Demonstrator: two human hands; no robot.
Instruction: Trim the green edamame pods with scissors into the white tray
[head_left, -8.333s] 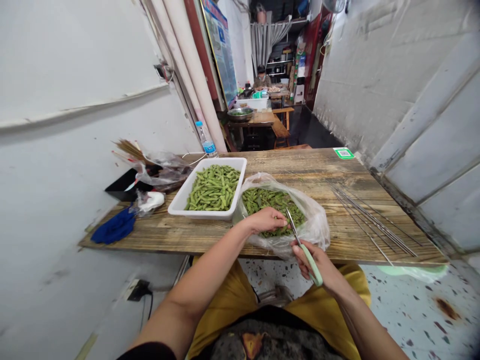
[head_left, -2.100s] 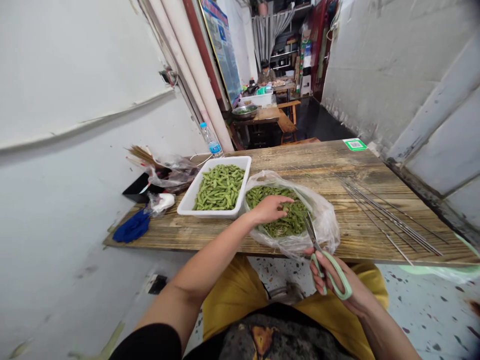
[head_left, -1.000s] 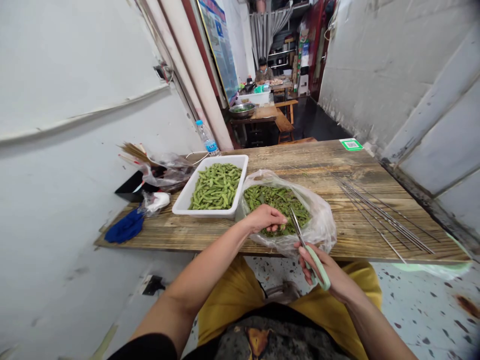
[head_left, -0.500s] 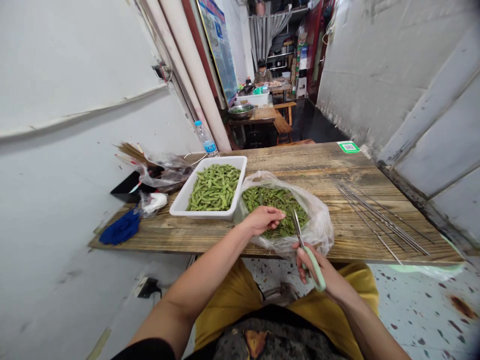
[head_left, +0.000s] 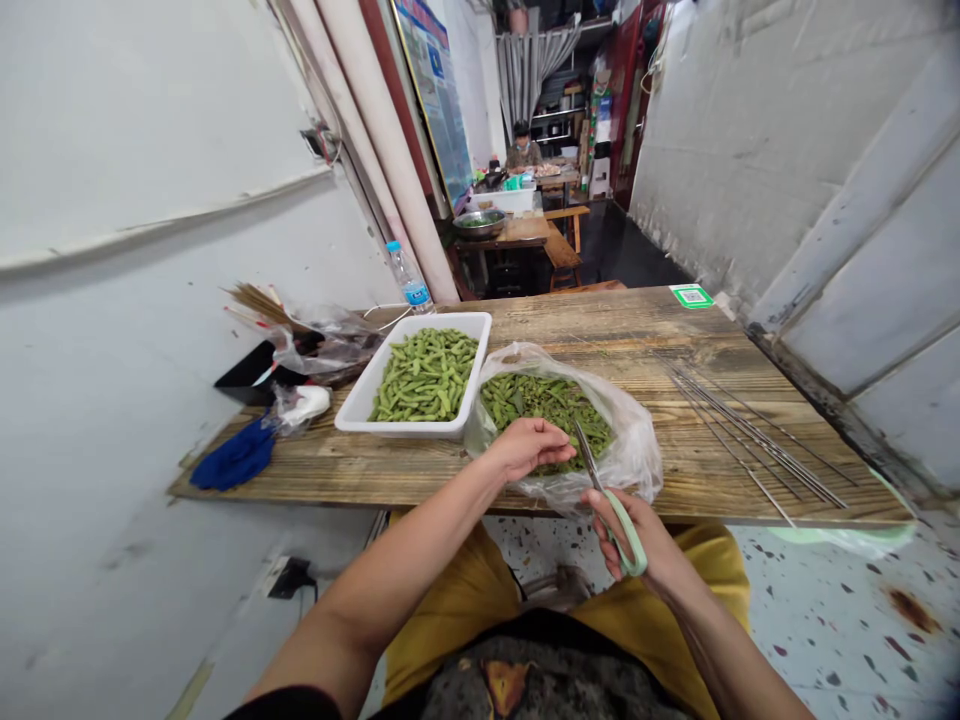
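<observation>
My left hand [head_left: 531, 448] is closed in a pinch above an open clear plastic bag [head_left: 634, 450] of green soybean pods [head_left: 517, 395]. Whatever sits between its fingertips is too small to make out. My right hand [head_left: 634, 530] grips scissors [head_left: 626, 535] with pale green handles. Their metal blades point up and away, close to the left fingertips, with the tips over the bag. Left of the bag stands a white plastic tub [head_left: 352, 408] filled with loose green pods [head_left: 427, 375].
Several thin metal skewers [head_left: 757, 440] lie on the wooden table [head_left: 570, 315] at right. A water bottle [head_left: 411, 280] stands behind the tub. At left are a blue cloth [head_left: 234, 456], a black box [head_left: 255, 375] and wooden sticks [head_left: 259, 303]. Farther back, a person [head_left: 523, 150] sits at another table.
The scissors' blades look closer together than before. Both hands stay over the bag with only slight movement, and the whole view has shifted a little.
</observation>
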